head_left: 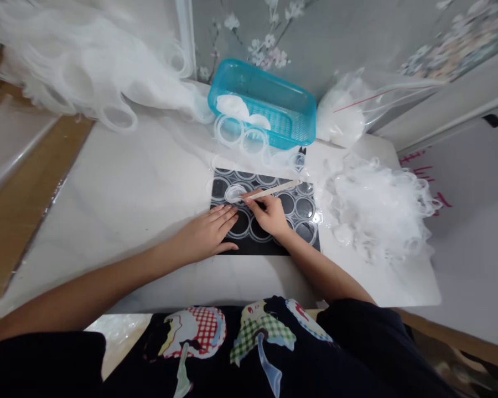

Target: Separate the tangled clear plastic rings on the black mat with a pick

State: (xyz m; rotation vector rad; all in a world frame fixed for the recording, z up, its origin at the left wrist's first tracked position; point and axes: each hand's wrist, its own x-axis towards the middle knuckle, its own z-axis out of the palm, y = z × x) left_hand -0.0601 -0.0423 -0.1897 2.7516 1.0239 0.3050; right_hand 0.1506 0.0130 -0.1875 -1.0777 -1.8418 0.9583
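A black mat (257, 249) lies on the table, covered by a clear sheet with rows of ring-shaped cutouts (305, 207). My left hand (209, 232) rests flat on the mat's left side, fingers stretched out and thumb apart. A thin pale stick (278, 189) is pinched in my right hand (269, 213), its tip near a white round piece (234, 193) in the upper left of the sheet. The right fingertips touch or nearly touch that piece; I cannot tell which.
A blue plastic basket (261, 77) holding white round pieces stands behind the mat. Clear ringed strips (228, 130) hang over its front edge. A pile of clear scraps (382, 204) sits right, a plastic bag (344, 113) behind it. Stacked white ringed sheets (91, 66) fill the back left.
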